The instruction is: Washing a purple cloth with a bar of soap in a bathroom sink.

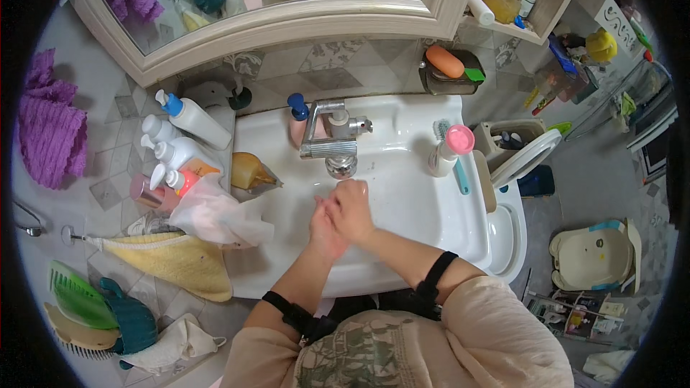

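Observation:
Both of my hands are pressed together over the white washbasin (409,210), just below the spout of the chrome faucet (330,149). My right hand (353,206) lies over my left hand (325,230), its fingers curled against the left palm and fingers. No separate object shows between them, though their inner sides are hidden. Whether water is running cannot be made out. Behind the faucet stands a pink pump bottle (298,126) with a blue head. On the basin's right side are a bottle with a pink cap (459,140) and a teal-handled brush (461,177).
Several pump bottles (199,124), a bar of soap (250,171) and a thin white plastic bag (221,218) crowd the left ledge. A yellow towel (172,264) hangs beside the basin. An orange soap bar (445,61) rests in a wall dish. Right of the basin is a toilet (506,242).

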Available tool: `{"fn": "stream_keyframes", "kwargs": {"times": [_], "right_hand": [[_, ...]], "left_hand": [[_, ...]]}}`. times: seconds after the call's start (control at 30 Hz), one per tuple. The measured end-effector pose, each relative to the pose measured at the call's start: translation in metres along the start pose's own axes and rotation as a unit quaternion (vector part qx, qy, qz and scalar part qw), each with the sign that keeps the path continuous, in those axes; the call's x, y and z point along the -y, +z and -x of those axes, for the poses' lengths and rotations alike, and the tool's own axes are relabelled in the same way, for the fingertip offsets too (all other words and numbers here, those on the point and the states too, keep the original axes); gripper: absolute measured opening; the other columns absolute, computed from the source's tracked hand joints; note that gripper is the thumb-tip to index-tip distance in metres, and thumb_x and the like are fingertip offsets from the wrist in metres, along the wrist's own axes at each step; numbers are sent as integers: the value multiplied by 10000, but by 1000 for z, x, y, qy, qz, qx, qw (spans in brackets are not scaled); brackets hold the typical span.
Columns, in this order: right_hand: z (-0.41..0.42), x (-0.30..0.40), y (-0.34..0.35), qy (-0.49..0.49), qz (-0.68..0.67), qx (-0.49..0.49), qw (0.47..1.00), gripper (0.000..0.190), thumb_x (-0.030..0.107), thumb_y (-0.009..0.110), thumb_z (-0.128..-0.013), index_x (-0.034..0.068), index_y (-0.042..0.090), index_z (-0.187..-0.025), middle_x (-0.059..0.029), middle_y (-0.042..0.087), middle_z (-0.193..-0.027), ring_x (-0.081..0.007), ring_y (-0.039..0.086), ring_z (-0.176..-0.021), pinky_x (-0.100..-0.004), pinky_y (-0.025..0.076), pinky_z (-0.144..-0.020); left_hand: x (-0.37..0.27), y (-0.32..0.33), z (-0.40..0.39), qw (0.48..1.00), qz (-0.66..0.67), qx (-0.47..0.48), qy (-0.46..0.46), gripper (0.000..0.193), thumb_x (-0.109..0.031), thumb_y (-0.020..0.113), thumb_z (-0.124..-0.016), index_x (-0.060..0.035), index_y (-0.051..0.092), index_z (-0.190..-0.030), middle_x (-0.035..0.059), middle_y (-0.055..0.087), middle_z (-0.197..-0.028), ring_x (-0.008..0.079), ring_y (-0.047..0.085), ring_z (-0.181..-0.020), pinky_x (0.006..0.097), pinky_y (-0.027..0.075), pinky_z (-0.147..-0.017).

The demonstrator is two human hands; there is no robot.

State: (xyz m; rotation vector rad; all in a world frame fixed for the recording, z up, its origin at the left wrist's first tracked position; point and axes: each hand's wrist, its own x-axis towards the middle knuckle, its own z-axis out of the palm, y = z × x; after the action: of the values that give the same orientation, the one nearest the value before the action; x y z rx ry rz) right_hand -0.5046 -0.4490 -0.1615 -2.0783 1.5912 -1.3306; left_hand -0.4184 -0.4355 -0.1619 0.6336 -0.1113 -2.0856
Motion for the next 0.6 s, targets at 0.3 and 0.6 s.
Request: {"fn": "stream_keyframes", "kwargs": {"times": [0.3, 0.6], "right_hand": [[-6, -25, -12, 39, -3, 139, 989, 155, 181, 549, -769, 40, 562, -705, -131, 534, -751, -305, 492, -788, -392, 396, -700], [22, -84, -60, 178, -191, 74, 963, 248, 61, 663, -651, 64, 580, -884, -111, 538, -868, -289, 506, -879, -364, 398, -788]], "left_hand": [[17, -6, -5, 998, -50, -44, 7, 402, -315, 373, -909, -41, 411, -1201, 79, 500, -1150, 208, 473, -1087, 358, 378, -922], [-24, -18, -12, 972, -154, -164, 73, 221, -157, 500, -876, -47, 493, -1067, 62, 535, -942, 175, 536, -785, 351, 482, -724]]}}
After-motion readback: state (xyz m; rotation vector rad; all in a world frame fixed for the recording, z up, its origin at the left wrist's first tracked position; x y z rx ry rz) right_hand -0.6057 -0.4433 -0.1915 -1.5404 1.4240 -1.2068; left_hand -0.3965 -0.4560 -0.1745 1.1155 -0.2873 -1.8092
